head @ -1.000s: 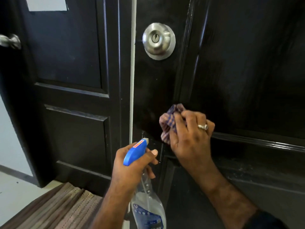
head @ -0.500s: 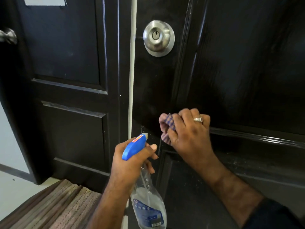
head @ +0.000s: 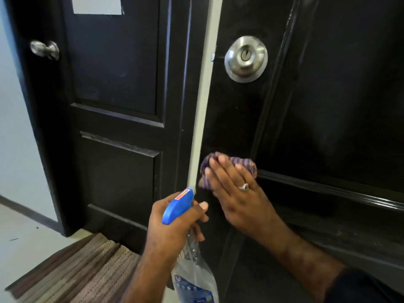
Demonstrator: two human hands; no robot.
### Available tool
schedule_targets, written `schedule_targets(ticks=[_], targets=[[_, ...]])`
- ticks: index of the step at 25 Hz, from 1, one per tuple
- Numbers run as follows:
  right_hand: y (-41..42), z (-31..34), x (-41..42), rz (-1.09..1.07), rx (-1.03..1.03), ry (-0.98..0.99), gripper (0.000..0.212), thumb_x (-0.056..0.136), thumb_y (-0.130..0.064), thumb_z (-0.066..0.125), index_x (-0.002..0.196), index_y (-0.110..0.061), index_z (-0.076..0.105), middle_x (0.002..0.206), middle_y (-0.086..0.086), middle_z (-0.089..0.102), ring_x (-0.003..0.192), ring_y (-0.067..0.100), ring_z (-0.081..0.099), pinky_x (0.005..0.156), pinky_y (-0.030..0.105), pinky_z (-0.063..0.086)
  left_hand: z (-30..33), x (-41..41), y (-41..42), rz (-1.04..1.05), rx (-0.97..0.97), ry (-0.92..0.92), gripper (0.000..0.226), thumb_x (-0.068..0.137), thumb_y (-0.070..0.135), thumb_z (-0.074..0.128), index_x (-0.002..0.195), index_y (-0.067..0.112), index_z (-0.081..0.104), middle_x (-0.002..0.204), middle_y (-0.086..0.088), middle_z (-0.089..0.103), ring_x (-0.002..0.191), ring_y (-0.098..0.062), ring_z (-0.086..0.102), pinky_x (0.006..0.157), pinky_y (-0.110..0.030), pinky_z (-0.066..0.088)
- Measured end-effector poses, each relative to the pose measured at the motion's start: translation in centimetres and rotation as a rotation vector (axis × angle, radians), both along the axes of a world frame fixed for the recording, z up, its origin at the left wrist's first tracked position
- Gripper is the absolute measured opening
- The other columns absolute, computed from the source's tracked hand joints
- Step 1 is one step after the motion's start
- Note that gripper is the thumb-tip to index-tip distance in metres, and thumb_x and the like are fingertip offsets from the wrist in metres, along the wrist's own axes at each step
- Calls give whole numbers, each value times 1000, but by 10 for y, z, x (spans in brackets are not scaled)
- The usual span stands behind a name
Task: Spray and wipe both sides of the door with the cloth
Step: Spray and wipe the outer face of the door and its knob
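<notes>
The dark panelled door (head: 328,95) fills the right of the frame. At centre, the right hand (head: 236,193) presses the cloth (head: 244,164) flat-fingered against it. Lower centre, the left hand (head: 172,228) grips the spray bottle (head: 190,270). A ribbed mat (head: 72,272) lies lower left.

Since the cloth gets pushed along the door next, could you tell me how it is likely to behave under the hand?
The cloth is probably floppy: it bunches in folds under the right hand. It looks thin and light, so it should slide easily over the glossy door. It may slip out sideways, since straight fingers only press it.
</notes>
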State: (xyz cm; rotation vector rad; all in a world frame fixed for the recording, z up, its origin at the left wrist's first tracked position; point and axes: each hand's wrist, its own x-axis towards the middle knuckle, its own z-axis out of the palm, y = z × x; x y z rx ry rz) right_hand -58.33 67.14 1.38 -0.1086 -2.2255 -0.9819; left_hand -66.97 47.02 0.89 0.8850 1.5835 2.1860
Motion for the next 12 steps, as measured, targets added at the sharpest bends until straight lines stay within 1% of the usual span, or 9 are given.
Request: schedule_targets(ticks=[1, 2, 3, 4, 6, 7, 8, 9, 12], targets=[[2, -8, 8, -10, 51, -130, 78, 102, -22, 60, 170, -9, 24, 178, 16, 17, 166, 35, 12, 132, 51, 21, -4, -5, -3, 9, -9, 4, 17, 89, 14, 79, 82, 1, 71, 75, -21, 72, 57, -44, 63, 57, -48, 61], [5, -3, 12, 20, 94, -204, 77, 101, -21, 60, 170, -9, 26, 178, 16, 18, 166, 34, 12, 133, 50, 19, -8, -9, -5, 13, -10, 4, 19, 89, 16, 81, 82, 1, 71, 75, -21, 72, 58, -46, 64, 57, -49, 60], [7, 12, 10, 65, 118, -198, 74, 101, -20, 60, 168, -10, 31, 177, 16, 22, 166, 35, 15, 132, 51, 20, -13, -14, -6, 12, -3, 5, 22, 88, 18, 83, 81, 1, 71, 75, -22, 71, 57, -45, 63, 57, -49, 59], [6, 33, 5, 86, 98, -128, 68, 102, -19, 60, 166, -10, 37, 176, 15, 26, 165, 35, 18, 131, 53, 22, -16, -16, -5, 7, 4, 5, 24, 85, 21, 84, 80, 2, 70, 74, -23, 71, 55, -44, 62, 56, -49, 58], [4, 76, -13, 95, -19, 154, 57, 107, -17, 57, 162, -9, 45, 174, 13, 32, 164, 34, 21, 130, 55, 24, -21, -18, -3, -4, -18, 19, 24, 81, 26, 81, 76, 5, 70, 74, -22, 71, 53, -43, 62, 57, -47, 58], [-1, 87, -22, 99, -75, 272, 54, 107, -15, 55, 161, -8, 47, 174, 12, 33, 165, 33, 21, 131, 55, 23, -23, -17, -2, -10, -23, 23, 24, 81, 27, 81, 75, 6, 70, 74, -21, 71, 53, -43, 62, 58, -46, 59], [-6, 84, -30, 110, -111, 318, 54, 107, -13, 52, 160, -8, 48, 173, 11, 33, 165, 32, 21, 131, 54, 21, -24, -18, 0, -15, -23, 19, 24, 80, 27, 80, 74, 6, 70, 74, -22, 71, 52, -43, 62, 58, -47, 59], [-9, 67, -35, 131, -110, 272, 55, 106, -11, 50, 161, -8, 47, 173, 11, 33, 165, 31, 21, 132, 53, 19, -24, -19, 1, -18, -18, 10, 25, 80, 26, 80, 74, 4, 69, 73, -23, 71, 52, -42, 62, 57, -48, 58], [-7, -32, -18, 137, 44, -228, 58, 105, -13, 48, 163, -8, 43, 175, 14, 28, 166, 34, 12, 133, 51, 17, -29, -28, -3, -27, 22, -17, 22, 79, 22, 79, 76, 3, 69, 73, -26, 69, 52, -43, 60, 54, -51, 56]])
